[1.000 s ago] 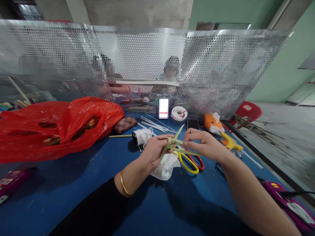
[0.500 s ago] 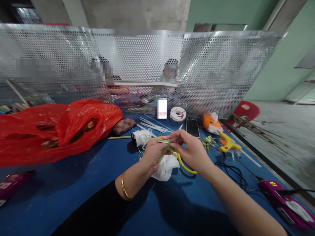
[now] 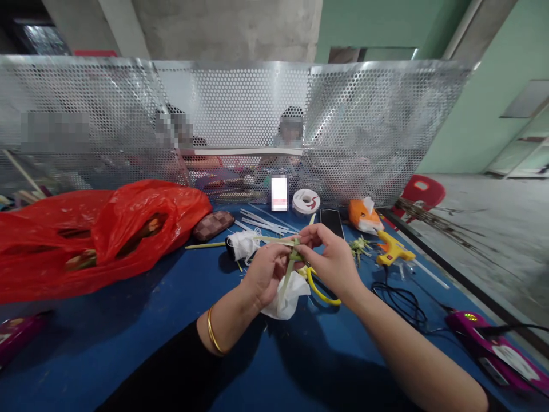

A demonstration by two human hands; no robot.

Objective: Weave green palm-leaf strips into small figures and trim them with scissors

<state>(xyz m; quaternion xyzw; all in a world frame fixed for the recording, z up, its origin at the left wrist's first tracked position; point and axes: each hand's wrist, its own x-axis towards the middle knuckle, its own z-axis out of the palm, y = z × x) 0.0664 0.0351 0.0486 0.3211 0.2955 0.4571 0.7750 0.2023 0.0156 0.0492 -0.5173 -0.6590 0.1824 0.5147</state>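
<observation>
Both hands meet above the middle of the blue table (image 3: 128,337), pinching thin green leaf strips (image 3: 290,265) between them. My left hand (image 3: 268,272), with a gold bangle on its wrist, is closed round the strips' lower part. My right hand (image 3: 330,260) is closed on the strips from the right, its fingers curled over the knot. One strip hangs down between the hands. Under them lie a white crumpled bag (image 3: 285,296) and yellow-handled scissors (image 3: 323,296), partly hidden by my right hand.
A big red plastic bag (image 3: 98,232) fills the left. A yellow glue gun (image 3: 392,250) with black cord (image 3: 401,302), a phone (image 3: 331,220), an orange pack (image 3: 363,214), a tape roll (image 3: 306,201) and white string (image 3: 242,243) lie behind. A perforated metal screen (image 3: 364,131) stands behind, people beyond it.
My right hand moved left to meet my left hand and closed over the strips, which were spread out a second ago and are now bunched tightly. The view drifted slightly.
</observation>
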